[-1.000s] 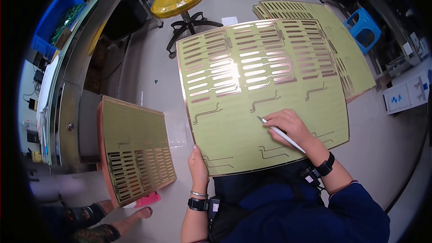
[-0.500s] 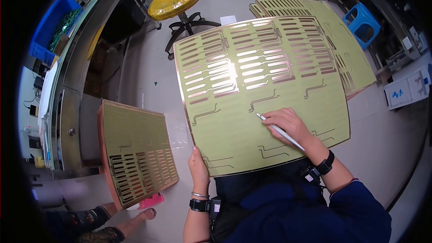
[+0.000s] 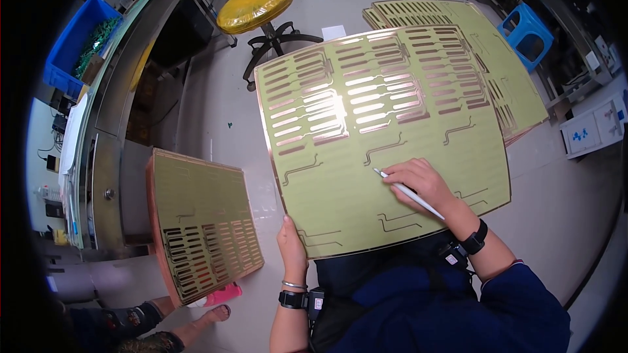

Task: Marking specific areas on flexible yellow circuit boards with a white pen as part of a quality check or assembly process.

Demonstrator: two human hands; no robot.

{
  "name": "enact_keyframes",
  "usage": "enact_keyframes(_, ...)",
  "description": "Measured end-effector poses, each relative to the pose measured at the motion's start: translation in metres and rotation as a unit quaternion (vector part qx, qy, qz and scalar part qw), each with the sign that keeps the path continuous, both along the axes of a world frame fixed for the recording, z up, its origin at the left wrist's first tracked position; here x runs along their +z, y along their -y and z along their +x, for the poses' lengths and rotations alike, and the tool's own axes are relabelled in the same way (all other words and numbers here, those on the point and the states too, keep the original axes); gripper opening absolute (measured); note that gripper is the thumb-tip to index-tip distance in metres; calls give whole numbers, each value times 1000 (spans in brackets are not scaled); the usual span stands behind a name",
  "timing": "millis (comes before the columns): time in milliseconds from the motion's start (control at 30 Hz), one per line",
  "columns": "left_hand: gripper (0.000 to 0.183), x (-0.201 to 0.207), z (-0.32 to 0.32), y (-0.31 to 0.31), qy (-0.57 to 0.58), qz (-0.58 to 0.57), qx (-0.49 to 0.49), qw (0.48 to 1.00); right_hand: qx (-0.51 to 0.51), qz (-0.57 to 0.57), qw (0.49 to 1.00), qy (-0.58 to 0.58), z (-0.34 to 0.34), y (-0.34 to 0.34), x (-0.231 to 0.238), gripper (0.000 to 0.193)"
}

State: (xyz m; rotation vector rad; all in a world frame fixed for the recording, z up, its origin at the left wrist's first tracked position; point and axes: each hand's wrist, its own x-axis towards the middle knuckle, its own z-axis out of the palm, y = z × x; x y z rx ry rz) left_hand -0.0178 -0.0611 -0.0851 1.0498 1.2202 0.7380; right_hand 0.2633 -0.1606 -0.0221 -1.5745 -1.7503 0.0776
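Observation:
A large yellow-green circuit board panel with shiny copper traces lies tilted over my lap. My left hand grips its near left edge, thumb on top, the other fingers hidden beneath. In my right hand is a slim white pen-shaped tool, held like a pencil. Its tip points left, close over the bare lower half of the panel beneath a thin trace; whether it touches the surface I cannot tell.
A stack of similar panels stands at the left, another stack at the far right. Beyond are a yellow-topped stool, a blue plastic stool and a workbench with a blue bin. Another person's legs show lower left.
The view has shifted very slightly. My hands, the panel and the white tool keep nearly the same places relative to each other.

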Motion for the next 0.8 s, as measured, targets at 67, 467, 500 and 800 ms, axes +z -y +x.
enact_keyframes(67, 52, 0, 0, 0, -1, 0, -1, 1000, 1, 4, 1000, -1, 0, 0, -1, 27)
enact_keyframes(467, 52, -4, -1, 0, -2, 11, -4, 1000, 4, 4, 1000, 0, -1, 1, -1, 26)
enact_keyframes(500, 51, -4, -1, 0, -2, 18, -6, 1000, 5, 3, 1000, 1, -1, 1, 0, 26)
enact_keyframes(800, 51, 2, 1, 0, -11, 15, -9, 1000, 10, -4, 1000, 3, -1, 1, 3, 26)
